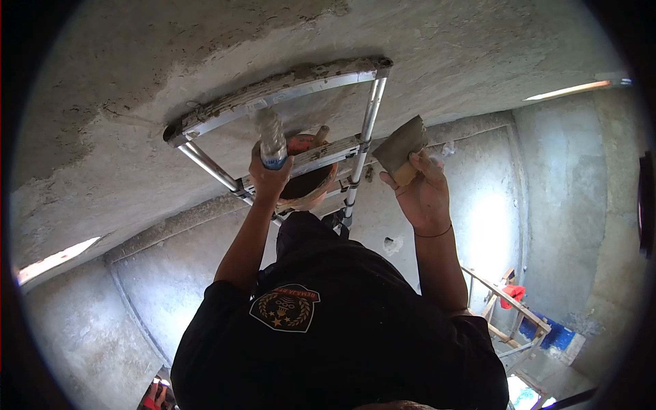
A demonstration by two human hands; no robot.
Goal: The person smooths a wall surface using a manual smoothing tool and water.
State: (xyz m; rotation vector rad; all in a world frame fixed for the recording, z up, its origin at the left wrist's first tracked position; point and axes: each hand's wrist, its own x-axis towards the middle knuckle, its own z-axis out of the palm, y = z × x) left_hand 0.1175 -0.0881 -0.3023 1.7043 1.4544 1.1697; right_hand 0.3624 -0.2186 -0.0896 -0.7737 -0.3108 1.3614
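My left hand [268, 179] is closed around the lower part of a clear plastic bottle [271, 131] with a blue label. The bottle stands up in front of the ladder's top rung. My right hand [425, 197] grips a wide scraper [402, 145] by its tan handle; its flat blade is coated grey. Between my arms, a bucket [309, 190] with dark contents sits at the ladder. A short handle-like piece [321, 134] sticks up by its far rim. What supports the bucket is partly hidden.
An aluminium ladder [370, 113] with mortar-smeared rungs stands before me, close to a rough grey plaster wall [137, 89]. A wooden frame [488, 287] with a red cloth [511, 296] and a blue panel [550, 333] are at lower right. A person [157, 395] shows partly at lower left.
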